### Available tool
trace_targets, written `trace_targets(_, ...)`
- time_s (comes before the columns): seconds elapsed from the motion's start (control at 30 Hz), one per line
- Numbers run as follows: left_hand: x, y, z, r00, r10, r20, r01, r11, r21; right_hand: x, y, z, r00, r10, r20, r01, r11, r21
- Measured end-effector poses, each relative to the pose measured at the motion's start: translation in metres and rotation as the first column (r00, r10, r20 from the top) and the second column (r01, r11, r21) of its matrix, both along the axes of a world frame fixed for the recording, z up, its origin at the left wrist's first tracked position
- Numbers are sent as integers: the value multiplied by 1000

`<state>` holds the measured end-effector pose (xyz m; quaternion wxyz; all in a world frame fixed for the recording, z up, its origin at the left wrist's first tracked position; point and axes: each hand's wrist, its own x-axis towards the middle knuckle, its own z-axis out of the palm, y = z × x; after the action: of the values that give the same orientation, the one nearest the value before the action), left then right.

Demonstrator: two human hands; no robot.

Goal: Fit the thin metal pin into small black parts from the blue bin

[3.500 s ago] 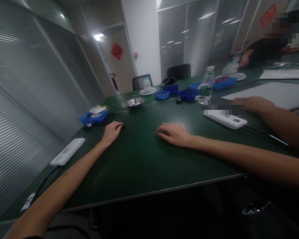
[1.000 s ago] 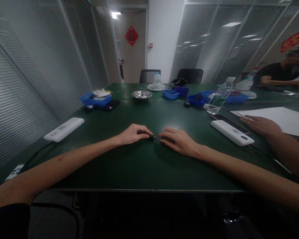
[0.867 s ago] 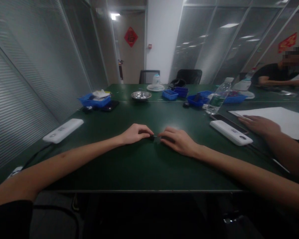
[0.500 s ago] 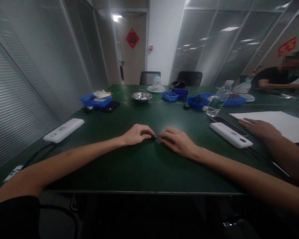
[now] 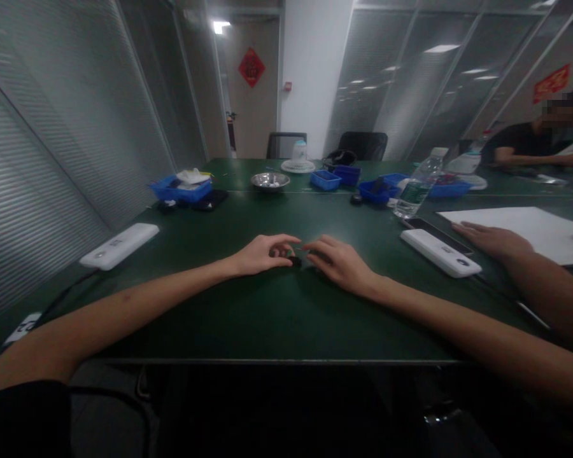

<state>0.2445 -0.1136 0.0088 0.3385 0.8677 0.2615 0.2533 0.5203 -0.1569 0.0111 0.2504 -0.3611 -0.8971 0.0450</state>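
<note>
A small black piece (image 5: 296, 261) sits low over the green table (image 5: 248, 318), at the thumb tip of my left hand (image 5: 261, 256). That hand's index finger is stretched out above it, while the thumb and the curled fingers close on the piece. Facing it from the other side is my right hand (image 5: 340, 262), its fingers bent and drawn together close to the piece. Something thin and pale shows between the two hands' fingertips, too small to name. What the right fingertips hold, if anything, is hidden.
White power-bank-like devices with cables lie left (image 5: 119, 247) and right (image 5: 440, 253). A phone (image 5: 437, 234), water bottle (image 5: 419, 184), steel bowl (image 5: 270, 182) and blue trays (image 5: 181, 191) stand farther back. Another person's hand (image 5: 494, 242) rests on white paper (image 5: 520, 219) at right.
My left index finger has lifted off the black piece and straightened. My right fingertips have risen slightly and more of the piece shows. The view has tilted a little.
</note>
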Motion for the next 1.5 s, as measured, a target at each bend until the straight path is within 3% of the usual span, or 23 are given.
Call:
trace_targets(0.1, 0, 3, -1, 999, 45, 14, -45, 999, -19, 1, 3, 1, 993, -106, -54, 104, 994, -38)
trace_targets(0.2, -1, 4, 0, 996, 86, -7, -85, 991, 99, 3, 5, 2, 982, -179, -62, 174, 982, -72)
trace_targets(0.43, 1, -7, 1, 998, -29, -60, 45, 960, 276, 2, 3, 5, 977, -201, -68, 194, 976, -102)
trace_targets(0.83, 0, -6, 1, 997, -43, -57, 58, 956, 287, 3, 5, 2, 979, -201, -43, 196, 976, -96)
trace_targets(1.07, -1, 0, 3, 999, -8, -31, 13, 986, 164, 4, 5, 3, 981, -191, -41, 186, 977, -104)
trace_targets(1.17, -7, 13, -4, 997, 70, -12, -68, 988, 141, 4, 4, 4, 981, -192, -39, 187, 977, -104)
trace_targets(1.3, -32, 48, -16, 960, 277, 38, -279, 954, 114, 4, 3, 5, 981, -192, -35, 188, 977, -101)
trace_targets(1.4, -63, 79, -20, 882, 456, 114, -464, 885, 49, 3, 3, 6, 982, -187, -30, 182, 977, -115)
trace_targets(1.5, -93, 104, -22, 772, 619, 144, -629, 776, 43, 3, 2, 8, 982, -185, -36, 179, 975, -134)
